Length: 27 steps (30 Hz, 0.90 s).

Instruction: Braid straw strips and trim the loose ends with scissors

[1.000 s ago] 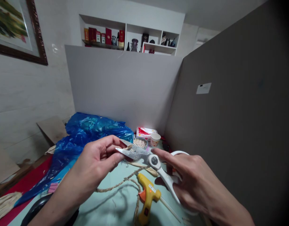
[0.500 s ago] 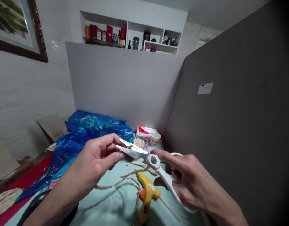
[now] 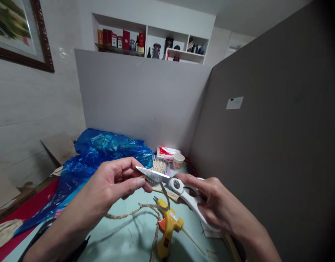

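Grey panels (image 3: 145, 98) stand upright well beyond a yellow glue gun (image 3: 167, 233) and rise along its right side too. Under the glue gun spreads a pale green tabletop (image 3: 115, 236). A heap of crumpled blue plastic (image 3: 110, 149) lies beyond the glue gun and to its left. The right hand (image 3: 218, 207), raised to the right of the glue gun, is wrapped round the white handles of a pair of scissors (image 3: 176, 185), its index finger reaching forward near the pivot. The left hand (image 3: 113, 185), raised to the left of the glue gun, is bent narrow, thumb and fingertips pinching a small textured piece partly hidden by the scissors. The scissors are above and just beyond the glue gun, blades together, points toward the left hand. A twisted rope (image 3: 123, 216) runs left from the glue gun, with one stretch crossing its nozzle end and another hanging down its left side. Past the glue gun sit a red-and-white packet (image 3: 164, 152), a shallow woven basket (image 3: 161, 165) and a paper cup (image 3: 178, 161). A thin pale glue stick (image 3: 194, 240) juts from the glue gun's rear.
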Each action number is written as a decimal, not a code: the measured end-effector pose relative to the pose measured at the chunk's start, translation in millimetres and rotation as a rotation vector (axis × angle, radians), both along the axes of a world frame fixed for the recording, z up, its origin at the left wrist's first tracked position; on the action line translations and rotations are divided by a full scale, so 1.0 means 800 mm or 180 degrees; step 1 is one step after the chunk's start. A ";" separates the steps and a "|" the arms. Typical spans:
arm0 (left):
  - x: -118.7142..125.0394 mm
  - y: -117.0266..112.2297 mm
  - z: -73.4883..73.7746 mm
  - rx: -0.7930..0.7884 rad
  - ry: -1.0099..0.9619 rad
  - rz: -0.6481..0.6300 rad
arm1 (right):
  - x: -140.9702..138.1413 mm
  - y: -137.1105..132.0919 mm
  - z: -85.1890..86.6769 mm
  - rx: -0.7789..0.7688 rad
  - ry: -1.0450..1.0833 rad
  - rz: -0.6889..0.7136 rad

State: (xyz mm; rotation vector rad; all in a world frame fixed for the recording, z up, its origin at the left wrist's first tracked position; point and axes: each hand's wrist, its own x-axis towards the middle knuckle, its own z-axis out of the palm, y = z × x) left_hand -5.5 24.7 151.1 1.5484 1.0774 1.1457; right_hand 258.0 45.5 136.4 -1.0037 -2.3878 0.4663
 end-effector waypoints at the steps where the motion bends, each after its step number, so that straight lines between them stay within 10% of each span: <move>1: 0.000 0.000 0.000 0.0003 -0.0016 0.0015 | -0.001 0.000 0.000 -0.0044 0.0032 0.0026; 27: -0.012 0.014 0.000 -0.0036 -0.0057 0.0057 | -0.014 0.016 -0.010 -0.0411 0.0266 -0.0073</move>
